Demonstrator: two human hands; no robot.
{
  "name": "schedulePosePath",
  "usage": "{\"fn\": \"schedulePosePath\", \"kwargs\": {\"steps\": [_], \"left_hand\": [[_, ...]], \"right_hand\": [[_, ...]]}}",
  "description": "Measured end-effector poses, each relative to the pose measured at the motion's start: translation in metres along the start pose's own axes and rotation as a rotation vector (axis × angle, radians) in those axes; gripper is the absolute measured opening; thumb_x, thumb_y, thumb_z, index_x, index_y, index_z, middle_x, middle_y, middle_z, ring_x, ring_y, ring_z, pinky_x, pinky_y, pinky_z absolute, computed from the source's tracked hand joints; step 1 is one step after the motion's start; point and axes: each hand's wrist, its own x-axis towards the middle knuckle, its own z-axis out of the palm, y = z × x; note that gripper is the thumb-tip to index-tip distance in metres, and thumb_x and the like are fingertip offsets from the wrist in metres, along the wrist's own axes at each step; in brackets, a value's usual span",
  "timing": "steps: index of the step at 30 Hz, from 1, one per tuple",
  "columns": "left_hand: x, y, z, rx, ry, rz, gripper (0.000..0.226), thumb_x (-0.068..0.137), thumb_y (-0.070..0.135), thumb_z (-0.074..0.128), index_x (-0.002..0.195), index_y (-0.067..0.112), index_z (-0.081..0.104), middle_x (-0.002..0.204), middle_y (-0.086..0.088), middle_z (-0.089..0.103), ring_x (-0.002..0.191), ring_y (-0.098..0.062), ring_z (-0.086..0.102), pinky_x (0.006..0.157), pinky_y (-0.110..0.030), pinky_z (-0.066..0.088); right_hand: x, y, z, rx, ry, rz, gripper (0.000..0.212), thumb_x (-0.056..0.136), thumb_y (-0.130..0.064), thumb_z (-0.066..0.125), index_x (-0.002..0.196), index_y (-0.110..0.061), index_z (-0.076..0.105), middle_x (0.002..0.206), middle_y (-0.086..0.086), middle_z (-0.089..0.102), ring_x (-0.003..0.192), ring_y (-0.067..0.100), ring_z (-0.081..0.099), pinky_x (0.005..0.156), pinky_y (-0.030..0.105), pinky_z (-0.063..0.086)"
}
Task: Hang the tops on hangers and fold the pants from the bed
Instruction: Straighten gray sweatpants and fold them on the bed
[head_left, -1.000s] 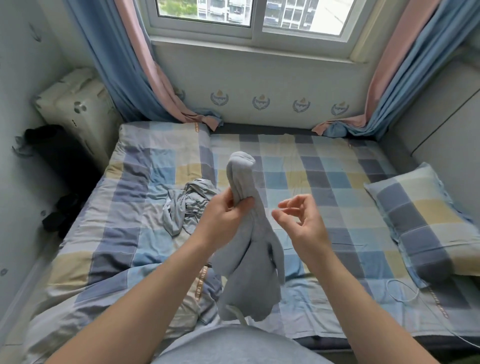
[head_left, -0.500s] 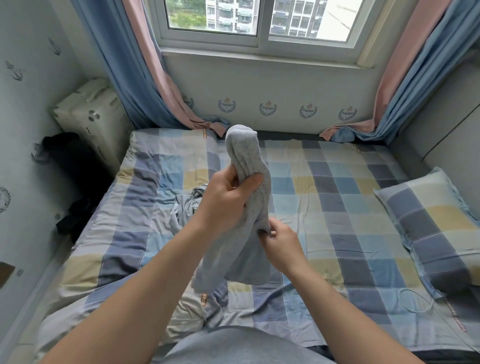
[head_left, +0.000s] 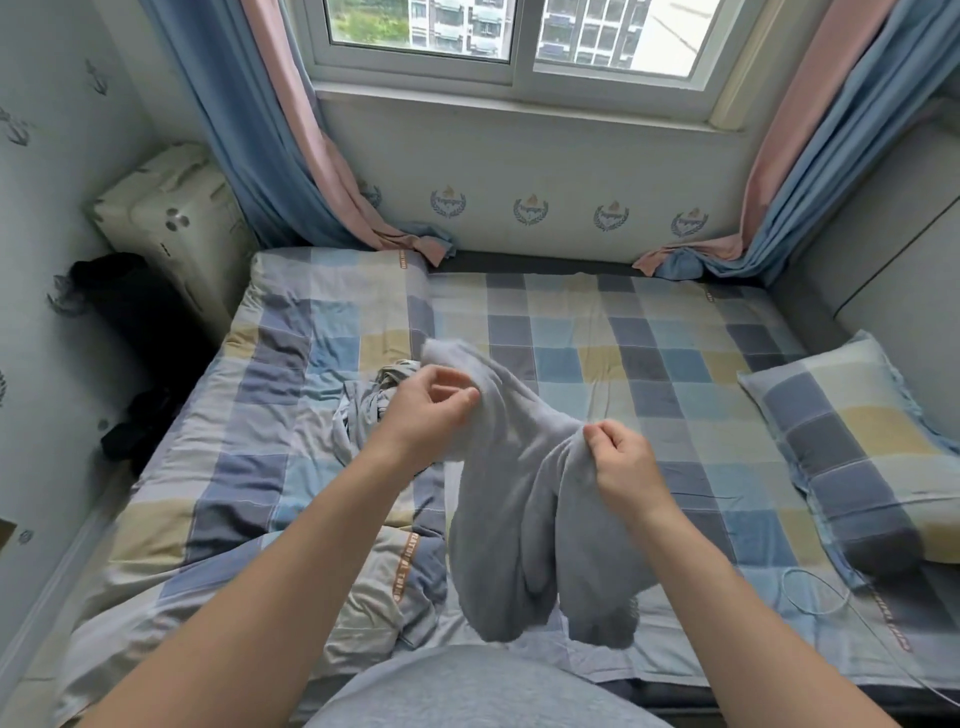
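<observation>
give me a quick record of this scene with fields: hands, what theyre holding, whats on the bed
left hand: pinches the upper end of the light grey garment
right hand: grips a fold of the same garment, lower down
garment state: in the air above the bed, two parts hanging down
also on bed: crumpled grey clothing behind the left hand; checked pillow at right; thin white cable near the front edge

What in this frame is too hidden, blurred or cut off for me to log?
- Grey garment, head view: bunched between left hand and right hand, upper end motion-blurred; top or pants unclear.
- Crumpled cloth on the bed: partly behind the left hand; type unclear.
- Dark pile by the left wall: too dark to identify.
- White cable: runs off the right edge.
</observation>
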Motion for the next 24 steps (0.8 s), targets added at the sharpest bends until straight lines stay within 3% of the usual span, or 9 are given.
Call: {"fn": "schedulePosePath", "kwargs": {"steps": [3,7,9,12,14,16,21,24], "left_hand": [[-0.008,-0.005,0.011,0.130,-0.252,-0.076,0.015,0.094,0.024,0.069,0.106,0.019,0.064,0.110,-0.007,0.071,0.087,-0.014,0.068,0.054,-0.013,0.048],[-0.020,-0.018,0.025,0.289,-0.588,-0.093,0.044,0.085,0.043,0.077,0.121,0.021,0.065,0.116,0.003,0.072,0.102,-0.009,0.069,0.084,-0.025,0.055],[-0.024,-0.027,0.032,0.319,-0.645,-0.050,0.041,0.081,0.042,0.079,0.115,0.022,0.069,0.111,0.005,0.074,0.104,-0.011,0.069,0.092,-0.035,0.056],[-0.026,-0.034,0.033,0.314,-0.498,0.078,0.019,0.082,0.034,0.070,0.097,0.023,0.072,0.093,0.009,0.073,0.087,-0.009,0.065,0.087,-0.044,0.055],[-0.024,-0.031,0.028,0.279,-0.396,0.122,0.017,0.081,0.039,0.066,0.092,0.028,0.072,0.092,0.008,0.074,0.087,-0.011,0.065,0.085,-0.041,0.054],[-0.021,-0.027,0.020,0.242,-0.312,0.143,0.008,0.089,0.028,0.067,0.093,0.024,0.073,0.093,0.004,0.074,0.088,-0.011,0.064,0.081,-0.035,0.052],[-0.012,-0.023,0.000,0.069,-0.099,0.098,0.011,0.094,0.020,0.064,0.092,0.024,0.074,0.091,0.005,0.073,0.093,-0.017,0.068,0.078,-0.032,0.055],[-0.017,-0.013,-0.004,-0.135,0.012,-0.029,0.012,0.098,0.018,0.062,0.091,0.019,0.070,0.085,-0.002,0.069,0.084,-0.019,0.066,0.061,-0.029,0.055]], "right_hand": [[-0.002,-0.012,-0.001,0.129,0.000,0.001,0.037,0.104,-0.018,0.049,0.076,0.005,0.053,0.069,0.005,0.052,0.071,0.018,0.047,0.068,0.035,0.040],[-0.014,-0.037,0.003,0.292,-0.065,0.027,0.033,0.105,-0.024,0.050,0.083,-0.003,0.064,0.076,0.010,0.065,0.075,0.022,0.062,0.073,0.044,0.056],[-0.019,-0.051,0.004,0.362,-0.077,0.035,0.032,0.105,-0.025,0.050,0.085,-0.005,0.065,0.083,0.021,0.065,0.079,0.030,0.064,0.075,0.051,0.058],[-0.024,-0.068,0.004,0.443,-0.072,0.021,0.028,0.105,-0.021,0.051,0.091,0.001,0.064,0.089,0.027,0.068,0.082,0.032,0.070,0.066,0.043,0.062],[-0.025,-0.071,0.003,0.484,-0.087,0.009,0.024,0.103,-0.018,0.052,0.095,0.002,0.064,0.091,0.021,0.073,0.084,0.030,0.074,0.063,0.037,0.061],[-0.027,-0.070,0.002,0.485,-0.115,-0.005,0.017,0.102,-0.015,0.055,0.095,-0.003,0.065,0.092,0.015,0.076,0.085,0.029,0.075,0.064,0.035,0.061],[-0.030,-0.059,0.008,0.386,-0.208,-0.024,0.006,0.098,-0.013,0.061,0.097,-0.008,0.065,0.097,0.014,0.075,0.091,0.026,0.072,0.074,0.032,0.060],[-0.033,-0.048,0.019,0.204,-0.287,-0.037,0.014,0.093,-0.022,0.070,0.104,-0.016,0.065,0.103,0.008,0.072,0.100,0.024,0.069,0.082,0.029,0.058]]}}
